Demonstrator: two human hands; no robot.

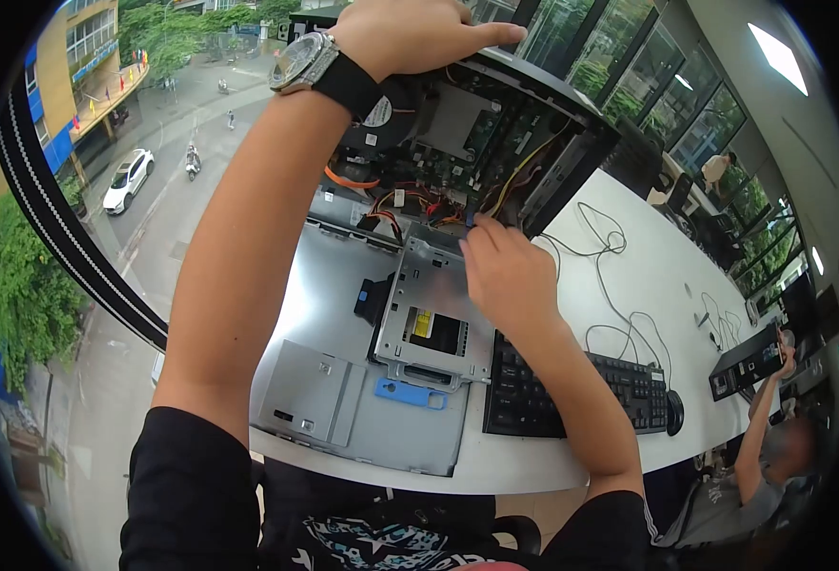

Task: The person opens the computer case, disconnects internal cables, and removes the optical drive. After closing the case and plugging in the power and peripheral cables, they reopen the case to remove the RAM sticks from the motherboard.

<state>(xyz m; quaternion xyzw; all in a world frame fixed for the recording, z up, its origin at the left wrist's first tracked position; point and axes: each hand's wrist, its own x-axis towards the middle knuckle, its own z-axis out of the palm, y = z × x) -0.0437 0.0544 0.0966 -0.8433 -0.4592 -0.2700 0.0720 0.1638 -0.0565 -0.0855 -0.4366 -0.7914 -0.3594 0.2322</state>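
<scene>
An opened desktop computer case (586,157) stands on the table, its board and wiring facing me. My left hand (419,38), with a watch on the wrist, grips the top edge of the case, thumb stretched out to the right; its other fingers are mostly hidden. My right hand (510,276) is closed at the lower inside of the case, fingertips pinched by the coloured cables (429,205). What they hold is too small to make out. Below lies the folded-down side panel (334,305), carrying a metal drive bracket (438,324) and a blue plastic latch (410,393).
A black keyboard (524,400) and a mouse (674,412) lie to the right on the white table (619,295), with loose cords (619,238) behind. Another person (762,476) at right holds a black computer unit (748,364). Windows overlook a street at left.
</scene>
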